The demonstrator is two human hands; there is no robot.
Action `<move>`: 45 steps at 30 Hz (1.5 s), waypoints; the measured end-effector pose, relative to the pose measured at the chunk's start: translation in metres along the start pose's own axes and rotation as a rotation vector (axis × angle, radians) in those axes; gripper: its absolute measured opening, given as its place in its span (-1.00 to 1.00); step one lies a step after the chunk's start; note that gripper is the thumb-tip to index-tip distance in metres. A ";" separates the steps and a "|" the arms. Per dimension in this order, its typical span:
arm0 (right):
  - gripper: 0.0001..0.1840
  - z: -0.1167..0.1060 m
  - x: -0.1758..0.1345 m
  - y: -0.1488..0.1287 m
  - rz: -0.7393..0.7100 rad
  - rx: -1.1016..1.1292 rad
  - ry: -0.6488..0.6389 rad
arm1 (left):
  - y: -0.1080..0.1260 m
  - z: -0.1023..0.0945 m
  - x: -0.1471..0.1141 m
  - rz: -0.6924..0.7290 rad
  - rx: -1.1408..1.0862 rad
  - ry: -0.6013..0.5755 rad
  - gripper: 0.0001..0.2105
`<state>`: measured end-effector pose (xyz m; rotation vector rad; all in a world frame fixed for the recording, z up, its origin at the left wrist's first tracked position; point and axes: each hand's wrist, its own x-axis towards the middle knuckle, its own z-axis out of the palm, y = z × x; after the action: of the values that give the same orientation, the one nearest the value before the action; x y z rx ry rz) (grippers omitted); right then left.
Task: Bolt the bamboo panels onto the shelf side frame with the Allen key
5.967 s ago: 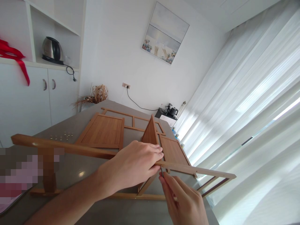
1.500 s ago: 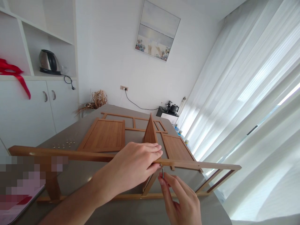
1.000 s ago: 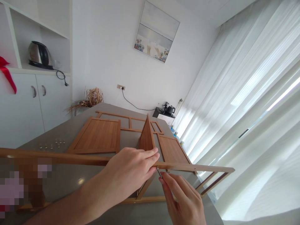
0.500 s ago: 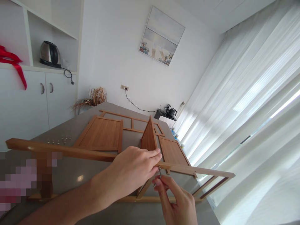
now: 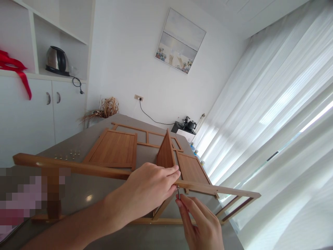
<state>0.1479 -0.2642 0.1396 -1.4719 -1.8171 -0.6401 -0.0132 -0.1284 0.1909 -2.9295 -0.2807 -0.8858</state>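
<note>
A wooden frame (image 5: 91, 171) stands on edge across the near side of the table. My left hand (image 5: 149, 185) is closed over its top rail, near where an upright wooden panel (image 5: 165, 152) meets it. Just to the right, my right hand (image 5: 200, 220) pinches a thin metal hex key (image 5: 178, 191) between thumb and fingers. The key's upper end meets the near face of the rail, beside my left fingertips. Whatever fastener it sits in is too small to make out.
On the grey table (image 5: 148, 158) lie a slatted wooden panel (image 5: 114, 149), a second panel (image 5: 194, 168) and an open wooden frame (image 5: 132, 128). Several small metal fittings (image 5: 66, 156) are at the left. White curtains (image 5: 273, 114) hang close on the right.
My right hand has shifted slightly right, and the hex key has swung with it to hang more upright. My left hand keeps its place on the rail.
</note>
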 end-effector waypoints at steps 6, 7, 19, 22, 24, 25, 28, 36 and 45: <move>-0.88 -0.005 0.004 0.001 -0.062 -0.036 0.008 | -0.001 0.001 -0.001 -0.002 0.016 0.010 -0.70; -0.88 -0.006 0.005 0.001 -0.071 -0.044 0.006 | -0.001 0.001 -0.001 0.000 0.018 0.010 -0.70; -0.86 -0.015 0.010 0.002 -0.087 -0.047 -0.050 | 0.000 0.002 -0.002 0.001 0.022 0.037 -0.71; -0.86 -0.014 0.010 0.002 -0.082 -0.042 -0.046 | -0.001 0.002 -0.002 0.013 0.035 0.039 -0.71; -0.85 -0.015 0.011 0.002 -0.087 -0.047 -0.040 | -0.001 0.002 -0.002 0.017 0.043 0.038 -0.70; -0.85 -0.016 0.011 0.002 -0.089 -0.050 -0.043 | -0.001 0.003 -0.002 0.017 0.045 0.037 -0.70; -0.85 -0.017 0.011 0.004 -0.081 -0.049 -0.071 | -0.001 0.004 -0.002 0.028 0.049 0.045 -0.70; -0.84 -0.019 0.010 0.008 -0.093 -0.051 -0.067 | -0.001 0.005 -0.001 0.036 0.054 0.049 -0.70; -0.82 -0.020 0.006 0.014 -0.110 -0.080 -0.103 | 0.000 0.008 -0.003 0.004 0.047 0.059 -0.69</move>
<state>0.1650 -0.2717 0.1562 -1.4887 -1.9836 -0.7104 -0.0117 -0.1277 0.1827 -2.8540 -0.2880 -0.9498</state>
